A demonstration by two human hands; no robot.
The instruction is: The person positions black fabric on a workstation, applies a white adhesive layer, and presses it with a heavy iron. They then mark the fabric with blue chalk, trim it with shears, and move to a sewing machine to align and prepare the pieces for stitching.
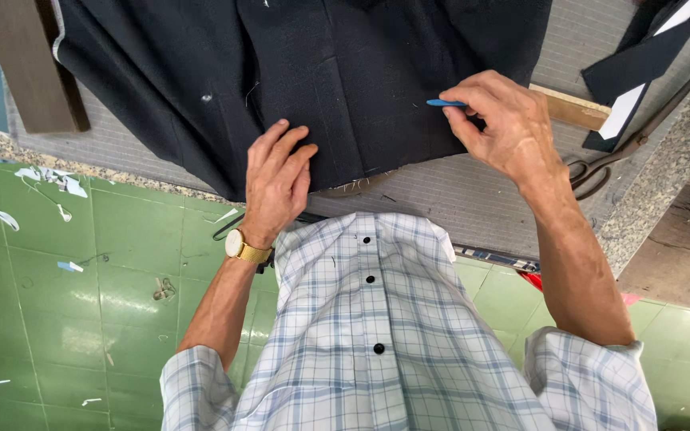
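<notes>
A dark navy garment (337, 72) lies spread on a grey work table (473, 199). My left hand (277, 179) rests flat on the cloth near its lower edge, fingers together, a gold wristwatch on the wrist. My right hand (501, 120) pinches a thin blue piece of tailor's chalk (445, 103), its tip touching the cloth near the garment's right side.
Large scissors (608, 164) lie on the table right of my right hand. A wooden ruler (573, 108) sticks out behind that hand, with dark fabric pieces (640, 56) beyond it. A wooden board (29, 68) stands at the top left. Fabric scraps litter the green tiled floor (81, 271).
</notes>
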